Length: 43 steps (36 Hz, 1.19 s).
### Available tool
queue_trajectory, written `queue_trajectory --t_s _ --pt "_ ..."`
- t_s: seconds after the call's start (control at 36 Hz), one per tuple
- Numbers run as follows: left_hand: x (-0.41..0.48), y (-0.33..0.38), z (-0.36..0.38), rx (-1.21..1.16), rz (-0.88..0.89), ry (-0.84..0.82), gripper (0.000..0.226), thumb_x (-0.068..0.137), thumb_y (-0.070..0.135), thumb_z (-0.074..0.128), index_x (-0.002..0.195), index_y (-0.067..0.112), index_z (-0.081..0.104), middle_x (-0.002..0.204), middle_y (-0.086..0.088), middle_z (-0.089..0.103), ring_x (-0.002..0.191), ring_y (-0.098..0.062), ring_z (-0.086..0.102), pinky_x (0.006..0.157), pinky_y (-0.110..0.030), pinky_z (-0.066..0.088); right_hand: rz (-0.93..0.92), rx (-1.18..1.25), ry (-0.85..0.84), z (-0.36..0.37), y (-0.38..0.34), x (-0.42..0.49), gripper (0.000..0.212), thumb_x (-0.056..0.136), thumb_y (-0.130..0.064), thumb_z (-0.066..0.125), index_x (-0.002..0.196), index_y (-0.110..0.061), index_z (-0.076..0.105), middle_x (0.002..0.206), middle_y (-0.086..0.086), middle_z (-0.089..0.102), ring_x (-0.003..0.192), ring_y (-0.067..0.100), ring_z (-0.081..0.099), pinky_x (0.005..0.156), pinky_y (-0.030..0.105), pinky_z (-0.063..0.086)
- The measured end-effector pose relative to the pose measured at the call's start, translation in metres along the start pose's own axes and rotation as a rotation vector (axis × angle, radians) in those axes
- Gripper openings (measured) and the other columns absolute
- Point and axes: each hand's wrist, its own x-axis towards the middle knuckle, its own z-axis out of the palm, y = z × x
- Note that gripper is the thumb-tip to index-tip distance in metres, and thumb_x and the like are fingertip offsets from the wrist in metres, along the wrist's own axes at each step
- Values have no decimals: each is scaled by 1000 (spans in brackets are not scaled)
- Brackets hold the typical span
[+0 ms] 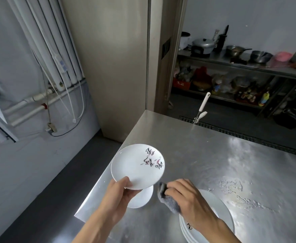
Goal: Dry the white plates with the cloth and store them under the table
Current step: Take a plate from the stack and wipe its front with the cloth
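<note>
White plate [137,166] is being pinched by left hand [119,193], grey cloth [169,200] being clenched in right hand [187,197]; cloth-to-plate contact seems needed next.

My right hand [187,197] and forearm [219,230] cover much of the plate stack [221,209], which the bottom edge also cuts off. The white plate [135,165] in my left hand [121,195] hides part of a second plate [143,197]. My fingers [178,185] bury half the cloth [169,199].
</note>
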Motion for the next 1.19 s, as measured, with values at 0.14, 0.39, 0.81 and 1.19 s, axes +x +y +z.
queue_trajectory --t_s 0.14,0.39,0.81,1.19 --pt "-6 0 7 29 -3 -22 49 80 -8 54 127 -1 63 121 -21 75 114 -37 72 85 -42 64 208 116 204 8 -6 1 46 68 9 66 110 -11 71 116 -3 59 102 17 61 85 27 51" --pt "-8 -3 14 -12 -26 -36 52 90 -15 45 139 1 56 129 -19 72 117 -38 71 86 -40 64 687 498 566 13 -26 27 76 63 31 52 105 -29 70 115 -12 56 104 9 62 81 18 53" --pt "-20 -11 21 167 35 -64 46 83 -9 54 127 4 61 110 -24 76 87 -30 73 69 -34 61 113 -15 80 29 -47 23 44 81 -6 64 125 -13 67 122 4 62 109 23 61 93 33 46" --pt "2 -11 1 552 144 167 71 81 59 81 140 37 49 136 8 54 120 -13 57 93 -31 46 984 1169 260 22 -27 35 14 87 -13 79 99 -10 74 97 15 77 89 25 72 76 39 58"
